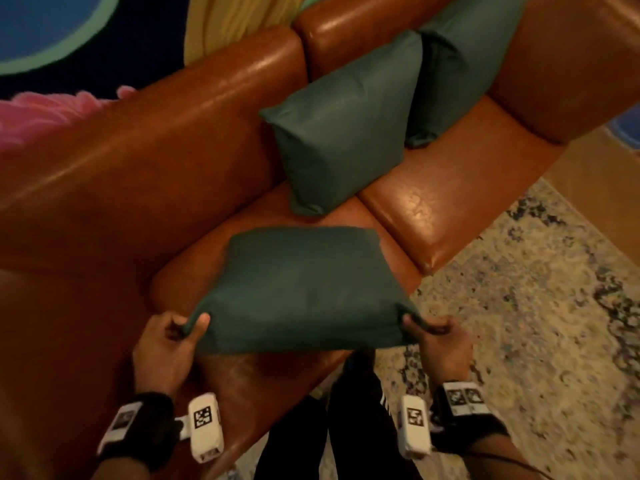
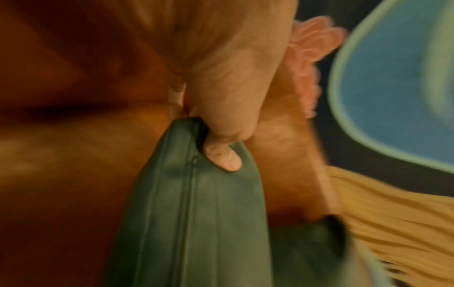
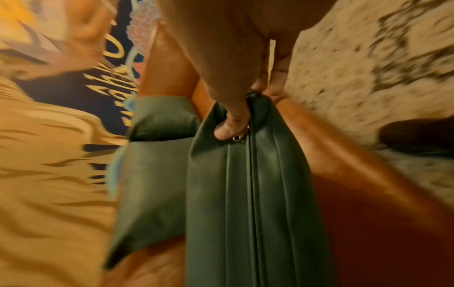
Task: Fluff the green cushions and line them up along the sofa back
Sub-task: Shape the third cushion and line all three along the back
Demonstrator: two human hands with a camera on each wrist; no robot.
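I hold a green cushion [image 1: 298, 289] above the near seat of the brown leather sofa [image 1: 138, 174]. My left hand [image 1: 180, 332] pinches its near left corner, my right hand [image 1: 431, 329] its near right corner. In the left wrist view my thumb [image 2: 226, 157] presses the cushion [image 2: 196, 213] beside its seam. The right wrist view shows my thumb [image 3: 230, 126] next to the zip pull on the cushion [image 3: 245, 194]. A second green cushion [image 1: 343, 133] leans on the sofa back, and a third green cushion [image 1: 457, 60] stands to its right.
A patterned rug [image 1: 536, 306] covers the floor right of the sofa. A pink fluffy thing [image 1: 45, 116] and yellow fabric [image 1: 242, 19] lie behind the sofa back. My dark trouser legs [image 1: 346, 420] stand against the seat's front edge.
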